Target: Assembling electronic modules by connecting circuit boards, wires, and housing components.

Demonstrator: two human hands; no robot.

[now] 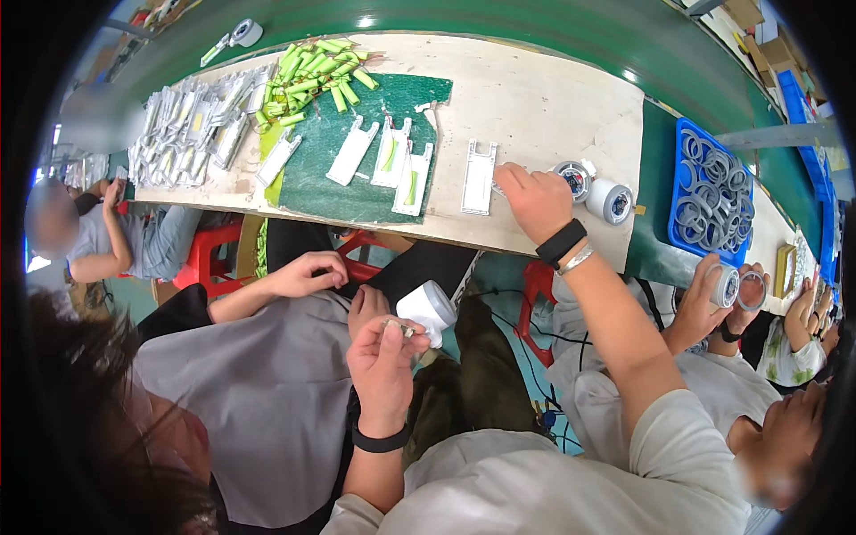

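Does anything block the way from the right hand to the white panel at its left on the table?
Nothing visible does. The right hand has its fingers by the right edge of the white panel; contact is unclear. The white round housing lies on the hand's other side, out of that path.

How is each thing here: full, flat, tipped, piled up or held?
Left hand: fingers bent, pinching a small piece
Right hand: fingers at the tray's edge, touching unclear
White tray: flat, no green tube inside
White cup: tilted, beside the left hand's fingers
Green tubes: mostly piled up
Blue basket: full of grey rings
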